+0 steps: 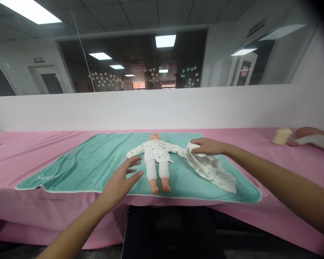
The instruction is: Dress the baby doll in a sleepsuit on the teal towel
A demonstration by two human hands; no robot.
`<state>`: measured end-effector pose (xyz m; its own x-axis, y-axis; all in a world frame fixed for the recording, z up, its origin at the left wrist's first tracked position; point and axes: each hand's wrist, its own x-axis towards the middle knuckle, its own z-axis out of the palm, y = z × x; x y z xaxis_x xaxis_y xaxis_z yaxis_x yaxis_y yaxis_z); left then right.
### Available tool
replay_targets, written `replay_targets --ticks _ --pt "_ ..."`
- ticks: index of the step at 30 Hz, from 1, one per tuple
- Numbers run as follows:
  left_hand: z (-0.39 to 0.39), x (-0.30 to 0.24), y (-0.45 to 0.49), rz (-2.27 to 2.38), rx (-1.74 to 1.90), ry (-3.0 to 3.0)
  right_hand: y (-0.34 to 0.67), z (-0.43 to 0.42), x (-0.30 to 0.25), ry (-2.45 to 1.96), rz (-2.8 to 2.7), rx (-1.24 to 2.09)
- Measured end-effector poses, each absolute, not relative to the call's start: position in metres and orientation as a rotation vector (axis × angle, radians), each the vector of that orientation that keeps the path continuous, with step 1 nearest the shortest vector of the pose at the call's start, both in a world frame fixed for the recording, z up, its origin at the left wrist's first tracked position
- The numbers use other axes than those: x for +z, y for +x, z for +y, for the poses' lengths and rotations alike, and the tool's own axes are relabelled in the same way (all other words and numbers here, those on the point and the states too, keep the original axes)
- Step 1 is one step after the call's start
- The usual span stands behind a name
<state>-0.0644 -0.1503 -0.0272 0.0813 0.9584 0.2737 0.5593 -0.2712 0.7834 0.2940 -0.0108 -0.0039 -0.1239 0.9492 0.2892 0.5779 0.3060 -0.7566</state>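
A baby doll (pixel 156 153) lies on its back on a teal towel (pixel 102 158), head toward the wall and bare feet toward me. It wears a white patterned top and white leggings, and its arms are spread sideways. My right hand (pixel 205 146) is closed on a crumpled white patterned cloth garment (pixel 212 171) just beside the doll's arm on the right; the cloth trails down over the towel. My left hand (pixel 125 176) is open, fingers apart, hovering left of the doll's legs and holding nothing.
Pink cloth (pixel 291 172) covers the table under the towel. At the right end stand a pale yellow bottle-like object (pixel 282 136) and part of another doll (pixel 311 135). Behind the table rises a white wall (pixel 140 109) with a large window or mirror above it.
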Motion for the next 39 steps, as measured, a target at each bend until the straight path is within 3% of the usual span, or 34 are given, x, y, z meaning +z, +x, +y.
replay_targets --ticks 3,7,13,16,19,23,28,31,36,39 --pt "-0.172 0.024 -0.018 1.287 1.093 2.135 0.248 -0.069 0.055 -0.956 -2.24 0.9" --pt "-0.199 0.077 0.015 1.218 1.135 2.221 0.222 -0.082 0.101 -0.674 -2.09 1.032" --pt "-0.219 0.116 -0.036 1.182 0.87 2.087 0.271 -0.062 0.122 -0.826 -1.65 1.046" --pt "-0.228 0.126 -0.081 1.238 0.928 2.122 0.283 -0.111 0.137 -1.108 -1.759 1.003" --pt "-0.241 0.131 -0.103 1.371 0.906 2.143 0.268 -0.174 0.153 -1.236 -2.333 0.857" --pt "-0.253 0.138 -0.09 1.516 0.839 2.268 0.231 -0.216 0.163 -0.928 -2.974 0.541" --pt "-0.249 0.156 -0.049 1.482 0.661 2.667 0.197 -0.211 0.166 -0.668 -2.87 0.345" --pt "-0.247 0.157 -0.021 1.297 0.682 2.677 0.182 -0.205 0.17 -0.501 -2.753 0.447" --pt "-0.254 0.145 0.003 0.93 1.21 2.208 0.18 -0.201 0.17 -0.173 -2.56 0.897" --pt "-0.259 0.136 -0.02 0.822 1.324 1.879 0.2 -0.203 0.156 -0.226 -2.702 1.153"
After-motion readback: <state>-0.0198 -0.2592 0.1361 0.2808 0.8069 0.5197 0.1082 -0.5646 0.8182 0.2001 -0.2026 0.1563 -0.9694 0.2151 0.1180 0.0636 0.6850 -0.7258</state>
